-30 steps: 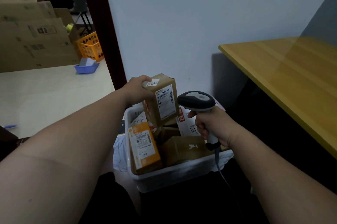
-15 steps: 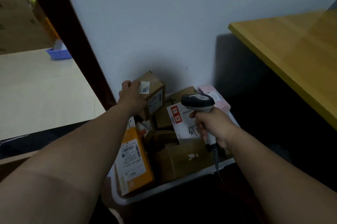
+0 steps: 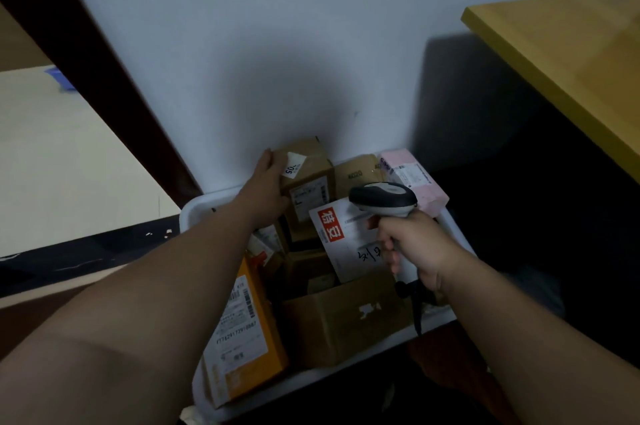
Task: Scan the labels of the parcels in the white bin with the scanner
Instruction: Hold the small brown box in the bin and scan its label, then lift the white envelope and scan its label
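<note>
The white bin (image 3: 197,208) stands on the floor against the wall, packed with parcels. My left hand (image 3: 266,182) grips a small brown box (image 3: 310,178) with white labels at the bin's far side, set among the other parcels. My right hand (image 3: 412,246) holds the grey and black scanner (image 3: 382,199) by its handle above a white parcel with a red mark (image 3: 341,241). An orange parcel (image 3: 244,331) leans at the near left, a plain brown box (image 3: 346,320) lies at the near right, and a pink box (image 3: 412,178) sits at the far right.
A yellow wooden tabletop (image 3: 561,54) juts in at the upper right, with dark space beneath it. A dark red door frame (image 3: 86,54) runs diagonally at the left, and pale floor (image 3: 62,161) lies beyond it. The scanner's cable (image 3: 417,313) hangs over the bin's near rim.
My left hand has lowered the small brown box from beside the scanner down to the bin's far side. The view has tipped downward and closer to the bin. The scanner has stayed over the bin.
</note>
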